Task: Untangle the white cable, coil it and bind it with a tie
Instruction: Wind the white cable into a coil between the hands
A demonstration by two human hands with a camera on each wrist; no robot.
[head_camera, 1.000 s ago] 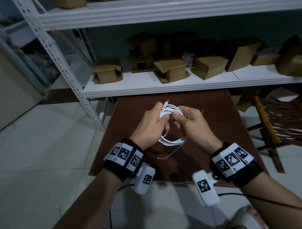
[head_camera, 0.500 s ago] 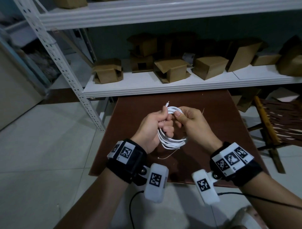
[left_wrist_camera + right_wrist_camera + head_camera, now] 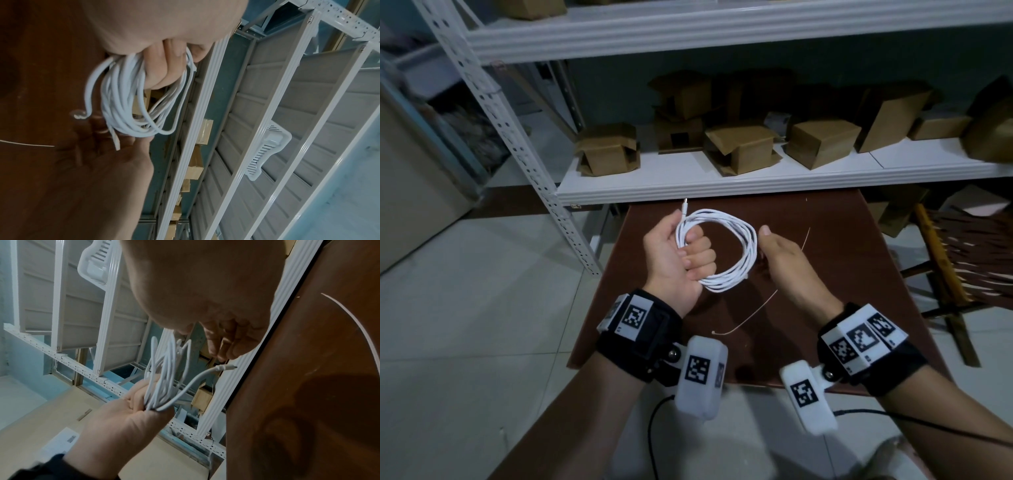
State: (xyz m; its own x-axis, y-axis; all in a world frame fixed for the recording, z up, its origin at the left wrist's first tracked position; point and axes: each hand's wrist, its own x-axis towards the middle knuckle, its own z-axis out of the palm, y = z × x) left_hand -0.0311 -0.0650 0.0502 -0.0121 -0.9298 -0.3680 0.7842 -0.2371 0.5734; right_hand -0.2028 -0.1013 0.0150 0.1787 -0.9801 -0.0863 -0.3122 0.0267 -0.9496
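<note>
Brown and bare but for thin wire ties, the table [image 3: 842, 274] juts out from under a white shelf rack [image 3: 756, 181] stacked with cardboard boxes [image 3: 743, 150]. Half a second ago both hands were bunched together on the white cable [image 3: 726, 253]; now they have drawn apart and the cable hangs above the table as an open round coil. The left hand [image 3: 678, 260] has its fingers curled tight round the coil's left side, plug end poking up. The right hand [image 3: 784, 260], fingers loosely extended, just touches the coil's right edge without gripping. Coiling looks done; one tie [image 3: 750, 317] lies on the table just below the coil, likely next.
</note>
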